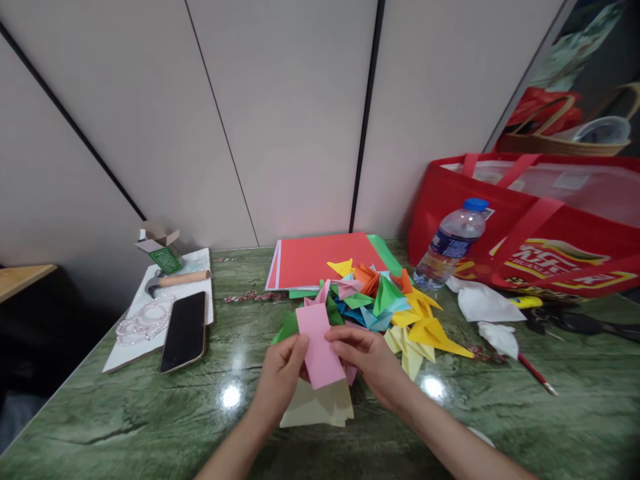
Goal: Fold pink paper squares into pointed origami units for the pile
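A pink sheet of paper [318, 347] is held upright between both my hands over the green marble table [150, 413]. My left hand [283, 373] pinches its left edge and my right hand [367, 357] pinches its right edge. Under my hands lies a small stack of pale yellow paper [320, 407]. Just behind the pink sheet is a pile of folded coloured paper shapes [390, 310], yellow, green, blue and orange.
Flat red and green sheets [320, 260] lie by the wall. At left are a black phone [185, 331], a bead bracelet [145, 320], a hammer [177, 280] and a small box [160, 250]. At right: a water bottle [453, 243], red bag [540, 227], tissues [483, 303], pencil [537, 375].
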A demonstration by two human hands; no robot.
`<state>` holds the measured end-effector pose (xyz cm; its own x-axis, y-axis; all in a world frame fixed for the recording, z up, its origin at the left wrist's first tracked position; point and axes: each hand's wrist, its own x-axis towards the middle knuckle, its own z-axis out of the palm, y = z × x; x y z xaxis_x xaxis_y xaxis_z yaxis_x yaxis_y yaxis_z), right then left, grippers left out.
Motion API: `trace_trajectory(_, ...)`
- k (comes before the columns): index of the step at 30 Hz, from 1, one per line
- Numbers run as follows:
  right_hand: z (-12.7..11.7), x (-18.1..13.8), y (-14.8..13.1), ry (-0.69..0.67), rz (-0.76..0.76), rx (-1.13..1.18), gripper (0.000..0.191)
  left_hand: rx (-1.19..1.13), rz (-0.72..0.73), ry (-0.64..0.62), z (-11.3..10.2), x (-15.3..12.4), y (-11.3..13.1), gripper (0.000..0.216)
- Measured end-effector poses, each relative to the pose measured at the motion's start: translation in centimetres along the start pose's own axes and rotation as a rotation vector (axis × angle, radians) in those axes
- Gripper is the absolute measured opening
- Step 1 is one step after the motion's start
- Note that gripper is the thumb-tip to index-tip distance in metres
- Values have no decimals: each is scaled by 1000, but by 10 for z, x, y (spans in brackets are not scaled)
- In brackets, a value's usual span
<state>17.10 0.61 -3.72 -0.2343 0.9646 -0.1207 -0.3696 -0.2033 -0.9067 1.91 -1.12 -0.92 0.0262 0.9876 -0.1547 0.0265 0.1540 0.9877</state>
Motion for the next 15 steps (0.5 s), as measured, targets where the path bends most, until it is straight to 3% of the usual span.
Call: trace_trajectory(15,3,-1,-1,-10,-80,-134,20,161,73,51,-3,0,-1,44)
